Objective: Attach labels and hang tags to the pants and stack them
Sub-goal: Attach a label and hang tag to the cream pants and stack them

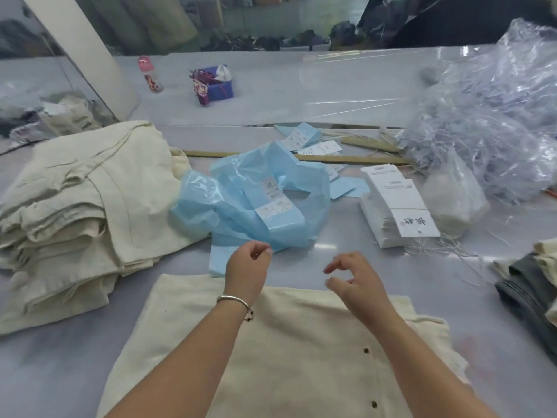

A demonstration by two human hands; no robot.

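Cream pants (286,351) lie flat on the bench (60,372) nearest the camera. Above them, the left hand (248,268) pinches thumb to fingertip; whether it holds anything is unclear. The right hand (351,280) hovers, fingers loosely curled, holding nothing. Beyond, a blue bag (253,200) holds labels (272,206); tags (398,206) are stacked right.

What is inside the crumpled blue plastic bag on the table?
Through the blue plastic bag, a strip of white labels with small print shows. What lies deeper in the folds is covered; the print is too blurred to read.

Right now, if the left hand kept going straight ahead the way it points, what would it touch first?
Most likely the crumpled blue plastic bag: the left hand hovers just short of its near edge, fingertips pinched together. Depth is hard to judge.
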